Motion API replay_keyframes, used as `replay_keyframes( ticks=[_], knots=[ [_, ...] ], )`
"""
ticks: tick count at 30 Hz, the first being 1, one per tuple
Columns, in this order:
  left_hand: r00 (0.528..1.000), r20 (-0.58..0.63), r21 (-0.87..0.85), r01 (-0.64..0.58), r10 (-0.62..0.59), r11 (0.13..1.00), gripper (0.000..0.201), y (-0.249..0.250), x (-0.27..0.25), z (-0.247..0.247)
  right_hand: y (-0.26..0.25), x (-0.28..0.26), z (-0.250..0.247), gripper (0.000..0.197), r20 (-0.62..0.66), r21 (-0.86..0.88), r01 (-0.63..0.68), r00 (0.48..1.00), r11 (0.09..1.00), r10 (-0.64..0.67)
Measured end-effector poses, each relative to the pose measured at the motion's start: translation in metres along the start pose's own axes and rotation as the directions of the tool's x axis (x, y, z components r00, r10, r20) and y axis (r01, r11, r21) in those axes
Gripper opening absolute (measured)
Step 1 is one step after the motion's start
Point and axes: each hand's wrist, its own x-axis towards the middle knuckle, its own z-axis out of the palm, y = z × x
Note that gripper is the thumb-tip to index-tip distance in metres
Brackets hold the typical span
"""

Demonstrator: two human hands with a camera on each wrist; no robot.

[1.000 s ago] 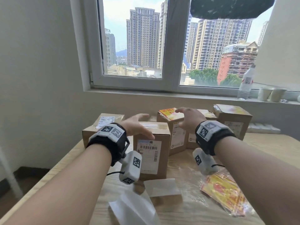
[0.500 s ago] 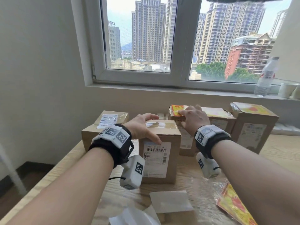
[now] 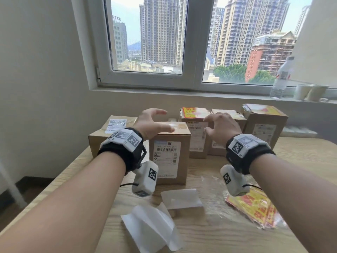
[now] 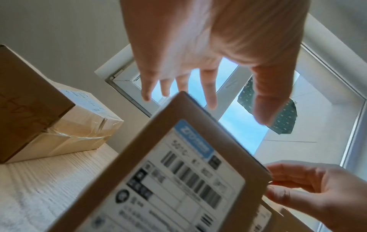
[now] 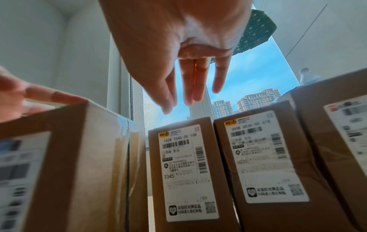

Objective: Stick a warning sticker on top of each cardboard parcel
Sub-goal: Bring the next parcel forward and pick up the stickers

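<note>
Several brown cardboard parcels stand on the wooden table (image 3: pixel 300 157). My left hand (image 3: pixel 155 123) hovers open over the top of the front parcel (image 3: pixel 169 157), fingers spread and thumb along its front edge. My right hand (image 3: pixel 217 125) is open and empty just right of that parcel, in front of the back row. A red and yellow warning sticker (image 3: pixel 194 112) lies on top of a back parcel (image 3: pixel 197 139). The two parcels (image 3: pixel 264 125) to its right carry stickers too. In the right wrist view my right hand (image 5: pixel 188 87) hangs above a labelled back parcel (image 5: pixel 186 172).
A flat parcel (image 3: pixel 109 132) with a white label lies at the left. A clear bag of spare stickers (image 3: pixel 255 207) lies at the front right, with white backing papers (image 3: pixel 182 198) near the front edge. A bottle (image 3: pixel 282 75) and cups (image 3: pixel 310 92) stand on the windowsill.
My right hand has come off the sticker on the back parcel and drawn back beside the front parcel. The left hand's fingers have lifted and spread above the front parcel.
</note>
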Motion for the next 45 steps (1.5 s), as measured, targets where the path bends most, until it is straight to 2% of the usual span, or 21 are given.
replay_keyframes(
  ticks=[3,5,7,10,13,15,17,20,24,27,35,37,41,43,45],
  knots=[
    [0.968,-0.243,-0.025,-0.072,0.064,0.997,0.034,0.014,-0.014,0.008,0.013,-0.028,-0.013,0.022,0.072,0.037,-0.034,0.997,0.999,0.031],
    [0.952,-0.293,-0.046,-0.106,0.088,0.993,0.017,0.023,-0.025,0.019,0.021,-0.048,-0.018,0.018,0.128,0.047,-0.063,0.990,0.997,0.056],
    [0.967,-0.242,-0.057,-0.091,0.074,0.994,0.009,0.030,-0.036,0.035,0.029,-0.067,-0.020,0.014,0.183,0.029,-0.085,0.980,0.996,0.078],
    [0.991,-0.125,-0.039,-0.046,0.041,0.998,0.010,0.034,-0.052,0.068,0.041,-0.095,-0.015,0.017,0.257,-0.004,-0.129,0.958,0.992,0.125],
    [0.994,0.106,-0.046,0.038,-0.033,0.998,0.012,0.030,-0.063,0.101,0.051,-0.118,-0.003,0.051,0.391,-0.083,-0.177,0.899,0.981,0.195],
    [0.956,0.273,-0.018,0.111,-0.102,0.994,0.010,0.028,-0.068,0.119,0.054,-0.128,0.005,0.062,0.452,-0.138,-0.186,0.862,0.973,0.229],
    [0.900,0.396,0.037,0.180,-0.180,0.983,0.013,0.024,-0.073,0.137,0.056,-0.135,0.013,0.052,0.457,-0.193,-0.181,0.853,0.964,0.251],
    [0.838,0.483,0.102,0.235,-0.255,0.967,0.019,0.018,-0.077,0.158,0.059,-0.137,0.022,0.019,0.437,-0.181,-0.231,0.852,0.956,0.288],
    [0.803,0.500,0.169,0.278,-0.325,0.946,0.022,0.012,-0.067,0.182,0.064,-0.132,0.023,0.014,0.397,-0.015,-0.335,0.863,0.942,0.314],
    [0.804,0.473,0.226,0.285,-0.360,0.932,0.023,0.008,-0.060,0.201,0.068,-0.129,0.020,0.014,0.441,0.054,-0.382,0.838,0.923,0.321],
    [0.760,0.510,0.203,0.348,-0.403,0.915,0.022,0.003,-0.044,0.240,0.075,-0.131,0.021,0.017,0.493,0.148,-0.414,0.818,0.898,0.296],
    [0.786,0.470,0.186,0.356,-0.401,0.916,0.016,-0.003,-0.041,0.247,0.077,-0.131,0.023,0.015,0.507,0.157,-0.424,0.809,0.892,0.296],
    [0.778,0.465,0.185,0.382,-0.423,0.906,0.008,-0.004,-0.042,0.252,0.080,-0.128,0.024,0.012,0.508,0.176,-0.439,0.807,0.881,0.301],
    [0.806,0.438,0.203,0.343,-0.399,0.917,0.018,-0.002,-0.046,0.254,0.080,-0.128,0.023,0.013,0.507,0.193,-0.450,0.807,0.872,0.304],
    [0.852,0.390,0.201,0.291,-0.349,0.935,0.017,0.002,-0.051,0.254,0.081,-0.127,0.023,0.012,0.516,0.218,-0.468,0.800,0.856,0.306]
  ],
)
